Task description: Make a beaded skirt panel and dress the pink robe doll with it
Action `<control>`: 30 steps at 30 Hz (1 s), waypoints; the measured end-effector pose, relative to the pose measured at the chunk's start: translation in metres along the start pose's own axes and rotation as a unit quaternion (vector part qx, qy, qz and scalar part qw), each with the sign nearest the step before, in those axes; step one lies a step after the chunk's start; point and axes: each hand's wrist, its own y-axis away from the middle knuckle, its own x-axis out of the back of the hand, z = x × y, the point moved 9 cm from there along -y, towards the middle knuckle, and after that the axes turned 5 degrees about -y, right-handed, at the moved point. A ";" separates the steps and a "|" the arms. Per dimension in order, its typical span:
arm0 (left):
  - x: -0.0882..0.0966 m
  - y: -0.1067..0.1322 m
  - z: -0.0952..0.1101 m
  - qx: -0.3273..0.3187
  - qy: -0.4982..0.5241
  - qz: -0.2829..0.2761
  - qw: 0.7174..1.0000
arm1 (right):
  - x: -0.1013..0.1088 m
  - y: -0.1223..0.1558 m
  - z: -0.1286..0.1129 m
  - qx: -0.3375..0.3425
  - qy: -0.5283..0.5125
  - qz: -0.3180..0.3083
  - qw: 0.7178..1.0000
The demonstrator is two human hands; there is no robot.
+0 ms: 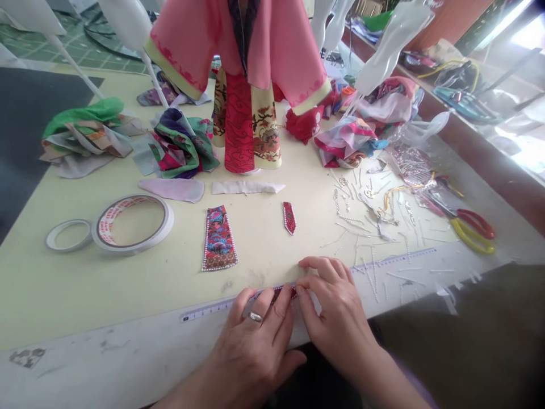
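A narrow dark red fabric piece [277, 293] with pale edging lies along a clear ruler [204, 313], mostly covered by fingers. Wearing a ring, my left hand [260, 335] presses the piece down with bent fingers held close together. At the piece's right end, thumb and forefinger of my right hand [334, 298] are pinched; whether they also grip a tiny bead trim is hidden. Beyond my hands rest a bead-edged patterned fabric panel [219, 238] and a small red pointed tab [289, 218].
Rolls of tape [166, 227] lie at left. Loose white bead strands [370, 267] and scissors [474, 230] spread over the right side. A doll-sized pink robe [276, 51] stands at the back, among white mannequins [383, 42] and fabric bundles [181, 142]. The table's front edge is close.
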 end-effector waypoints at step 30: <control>0.003 -0.001 0.000 -0.004 -0.002 0.004 1.000 | 0.010 0.015 0.000 0.079 -0.028 0.051 0.995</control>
